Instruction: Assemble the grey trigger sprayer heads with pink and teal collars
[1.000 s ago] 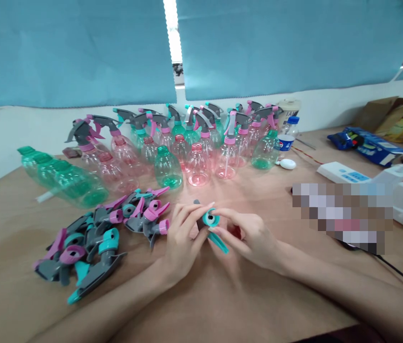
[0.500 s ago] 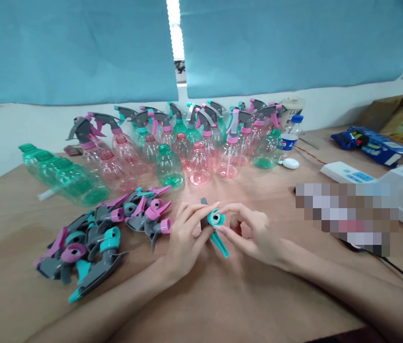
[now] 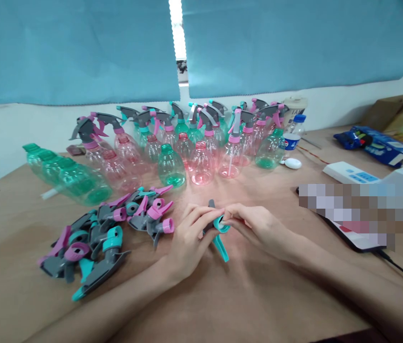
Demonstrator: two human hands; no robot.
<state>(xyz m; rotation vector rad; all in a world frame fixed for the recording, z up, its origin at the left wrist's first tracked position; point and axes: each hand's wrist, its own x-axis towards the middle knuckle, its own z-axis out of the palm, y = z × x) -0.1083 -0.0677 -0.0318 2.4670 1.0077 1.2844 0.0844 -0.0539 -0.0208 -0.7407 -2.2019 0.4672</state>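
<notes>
My left hand (image 3: 191,243) and my right hand (image 3: 254,226) meet over a grey and teal trigger spray head (image 3: 216,233). The left fingers wrap its grey body, while the right fingertips press on its teal nozzle end. Its teal trigger (image 3: 220,247) points down toward me. To the left of my left hand lies a heap of loose grey spray heads (image 3: 90,243) with pink and teal parts. Behind it stand several clear pink and green plastic bottles (image 3: 201,164), many topped with spray heads.
Everything rests on a tan wooden tabletop (image 3: 258,300). A green bottle (image 3: 68,178) lies on its side at the far left. On the right are a white electronic device (image 3: 349,172), a pixelated patch (image 3: 351,214) and a blue package (image 3: 376,145). Blue curtains (image 3: 72,47) hang behind.
My hands have closed in together over the spray head, and the right fingertips now cover the teal nozzle end that showed before. The view has shifted slightly.
</notes>
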